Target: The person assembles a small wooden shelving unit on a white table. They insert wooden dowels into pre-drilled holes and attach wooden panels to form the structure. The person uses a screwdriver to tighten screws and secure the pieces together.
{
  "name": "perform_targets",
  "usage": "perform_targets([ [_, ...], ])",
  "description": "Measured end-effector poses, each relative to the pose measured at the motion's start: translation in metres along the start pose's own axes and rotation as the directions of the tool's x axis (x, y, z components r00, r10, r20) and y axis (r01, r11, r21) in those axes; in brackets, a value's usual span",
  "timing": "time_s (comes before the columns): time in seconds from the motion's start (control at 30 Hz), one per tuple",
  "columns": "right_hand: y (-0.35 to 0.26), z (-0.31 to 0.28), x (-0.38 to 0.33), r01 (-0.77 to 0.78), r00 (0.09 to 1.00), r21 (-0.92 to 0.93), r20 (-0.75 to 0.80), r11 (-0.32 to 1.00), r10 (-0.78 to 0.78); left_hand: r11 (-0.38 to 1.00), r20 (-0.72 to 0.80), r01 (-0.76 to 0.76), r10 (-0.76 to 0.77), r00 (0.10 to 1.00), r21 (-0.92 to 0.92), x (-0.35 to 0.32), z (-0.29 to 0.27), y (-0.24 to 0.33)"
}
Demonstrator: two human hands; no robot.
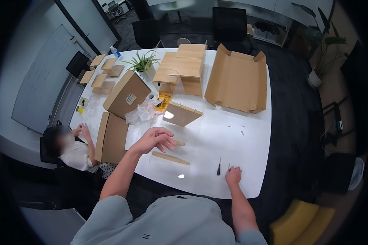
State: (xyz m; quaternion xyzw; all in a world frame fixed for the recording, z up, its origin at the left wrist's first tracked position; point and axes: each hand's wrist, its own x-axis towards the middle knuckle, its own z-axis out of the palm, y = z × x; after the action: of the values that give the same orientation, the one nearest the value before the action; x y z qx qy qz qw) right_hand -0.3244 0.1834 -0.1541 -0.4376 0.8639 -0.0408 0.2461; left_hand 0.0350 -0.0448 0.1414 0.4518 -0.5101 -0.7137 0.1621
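My left hand [154, 140] hangs over the white table with its fingers loosely bent and apart, holding nothing. Just beyond it, a wooden panel [182, 114] stands on edge. Below that hand lies a narrow wooden strip [171, 158], and a second strip [179, 143] is partly covered by the fingers. My right hand [233, 175] is closed low over the table's near right part. A thin dark tip pokes out by its fingers; what it belongs to is hidden. Left of this hand rests a black-handled screwdriver [218, 168]. Several small screws [242, 132] are scattered farther off.
An open cardboard tray box [238, 79] lies at the far right, beside wooden shelf units [188, 65]. Cardboard boxes [126, 94], a crumpled plastic bag [144, 112] and a potted plant [141, 62] occupy the left. A seated person [75, 151] works at the left edge.
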Motion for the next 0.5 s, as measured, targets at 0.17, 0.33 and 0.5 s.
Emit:
perform_targets([
  [0.17,-0.014,0.003,0.000,-0.051,0.999,-0.068,0.006,0.996,0.052,0.943,0.056,-0.075,0.099,0.994,-0.325,-0.013,-0.050,-0.041],
  [0.33,-0.026,-0.002,0.007,-0.095,0.995,-0.110,0.007,0.989,0.096,0.875,0.137,-0.089,0.174,0.975,-0.476,-0.021,-0.052,-0.078],
  [0.5,-0.049,-0.008,0.001,-0.035,0.988,-0.146,-0.152,0.989,0.012,0.876,0.170,-0.047,0.146,0.975,-0.480,-0.022,-0.040,-0.079],
])
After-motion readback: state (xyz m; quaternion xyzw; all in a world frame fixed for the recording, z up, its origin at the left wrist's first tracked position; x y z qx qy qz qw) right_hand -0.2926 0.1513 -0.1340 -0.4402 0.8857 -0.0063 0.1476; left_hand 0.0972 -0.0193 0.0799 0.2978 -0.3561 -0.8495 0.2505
